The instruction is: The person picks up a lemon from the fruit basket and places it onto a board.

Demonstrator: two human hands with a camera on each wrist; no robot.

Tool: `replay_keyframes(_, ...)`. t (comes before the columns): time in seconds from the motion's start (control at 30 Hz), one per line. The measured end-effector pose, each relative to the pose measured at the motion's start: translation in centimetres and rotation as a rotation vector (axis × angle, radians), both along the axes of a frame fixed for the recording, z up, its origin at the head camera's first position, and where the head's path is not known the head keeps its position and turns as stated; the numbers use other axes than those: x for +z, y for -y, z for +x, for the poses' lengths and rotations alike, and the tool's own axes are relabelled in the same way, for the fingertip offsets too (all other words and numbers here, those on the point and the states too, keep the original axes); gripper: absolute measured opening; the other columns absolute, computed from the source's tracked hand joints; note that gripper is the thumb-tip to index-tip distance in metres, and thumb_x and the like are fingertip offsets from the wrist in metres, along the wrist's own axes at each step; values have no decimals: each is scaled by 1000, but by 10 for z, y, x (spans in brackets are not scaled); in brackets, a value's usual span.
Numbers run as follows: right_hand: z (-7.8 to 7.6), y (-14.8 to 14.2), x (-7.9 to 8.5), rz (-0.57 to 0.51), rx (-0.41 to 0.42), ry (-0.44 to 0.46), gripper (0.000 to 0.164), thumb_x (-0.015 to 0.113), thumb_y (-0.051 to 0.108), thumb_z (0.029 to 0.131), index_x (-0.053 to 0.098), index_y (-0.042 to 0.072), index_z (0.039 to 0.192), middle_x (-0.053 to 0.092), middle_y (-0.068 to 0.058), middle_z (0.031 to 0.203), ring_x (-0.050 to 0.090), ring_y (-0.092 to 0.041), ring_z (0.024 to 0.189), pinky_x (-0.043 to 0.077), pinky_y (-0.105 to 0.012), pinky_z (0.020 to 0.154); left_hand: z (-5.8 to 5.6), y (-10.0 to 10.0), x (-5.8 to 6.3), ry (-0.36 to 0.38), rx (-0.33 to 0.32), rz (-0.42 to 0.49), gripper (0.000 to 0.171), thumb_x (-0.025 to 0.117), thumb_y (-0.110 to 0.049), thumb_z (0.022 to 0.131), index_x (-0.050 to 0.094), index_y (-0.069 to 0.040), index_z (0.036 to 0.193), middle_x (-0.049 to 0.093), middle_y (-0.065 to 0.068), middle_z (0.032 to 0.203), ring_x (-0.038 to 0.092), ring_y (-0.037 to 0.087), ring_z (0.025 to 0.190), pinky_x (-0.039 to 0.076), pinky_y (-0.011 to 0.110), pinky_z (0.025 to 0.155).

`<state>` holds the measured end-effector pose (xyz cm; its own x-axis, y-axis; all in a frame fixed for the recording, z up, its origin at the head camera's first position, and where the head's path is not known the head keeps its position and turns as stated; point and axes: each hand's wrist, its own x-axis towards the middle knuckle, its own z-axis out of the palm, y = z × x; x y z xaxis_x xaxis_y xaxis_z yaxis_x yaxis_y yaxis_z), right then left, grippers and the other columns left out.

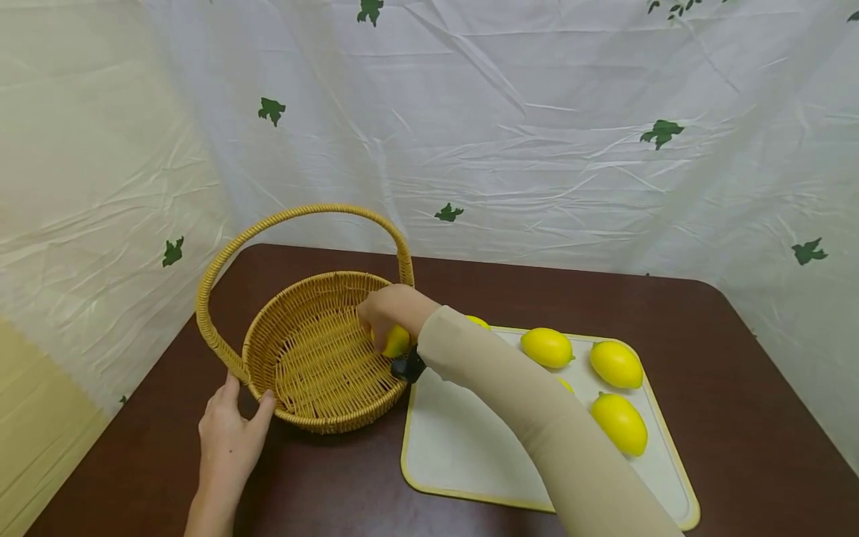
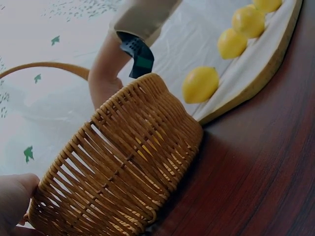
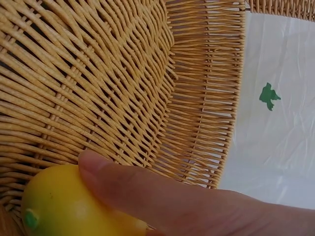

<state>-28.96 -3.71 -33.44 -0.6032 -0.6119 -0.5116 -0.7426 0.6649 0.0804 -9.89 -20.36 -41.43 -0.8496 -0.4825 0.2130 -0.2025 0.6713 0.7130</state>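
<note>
A round wicker basket (image 1: 322, 358) with a tall arched handle stands on the left of the table. My left hand (image 1: 231, 429) holds its near left rim by the foot of the handle, thumb over the edge, as the left wrist view also shows. Inside the basket, at its right side, my right hand (image 1: 396, 309) grips a yellow lemon (image 3: 74, 204). The thumb (image 3: 123, 184) lies along the lemon close to the woven bottom; the other fingers are mostly hidden. Through the weave, the left wrist view gives a glimpse of yellow.
Right of the basket lies a white tray (image 1: 470, 447) with a yellow rim, bearing several lemons (image 1: 620, 424). My right sleeve (image 1: 537, 418) crosses over it and partly covers some of them. A white curtain (image 1: 537, 149) with green leaf shapes hangs behind the dark table (image 1: 751, 418).
</note>
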Motion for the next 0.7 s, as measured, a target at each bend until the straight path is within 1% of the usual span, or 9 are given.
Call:
replay_keyframes(0.17,-1,1,-2,18,-1,7,40,70,36,72,59,24,108,56,8,106,49,-14,90,43,-29,76,0,0,-3,-7,0,-3,60,54,-26,84,34,-8,137,44,26,126,36,42,117,27,61,92)
replay_keyframes(0.3,-4,4,-3,67,12,17,45,69,38,72,58,27,114,54,8,115,48,-12,97,43,-31,81,-1,0,-4,0,2,0,62,54,-26,84,32,-4,137,43,26,127,35,42,118,27,60,93)
replay_keyframes(0.43,-4,5,-5,85,27,25,50,69,40,73,55,27,119,53,7,119,48,-12,101,43,-31,84,-1,0,-3,16,12,5,63,54,-27,83,31,-7,138,42,25,128,35,42,119,28,59,92)
replay_keyframes(0.53,-2,5,-4,83,28,29,50,69,40,72,55,26,118,53,7,118,48,-12,99,43,-31,83,0,0,-3,19,12,6,63,54,-27,84,31,-8,139,42,25,129,35,42,119,28,60,92)
replay_keyframes(0.7,0,4,-3,54,26,29,46,70,38,72,56,27,114,53,7,116,48,-13,95,43,-31,80,0,1,-4,16,18,5,63,54,-27,83,31,-6,138,43,25,128,35,42,119,29,59,92)
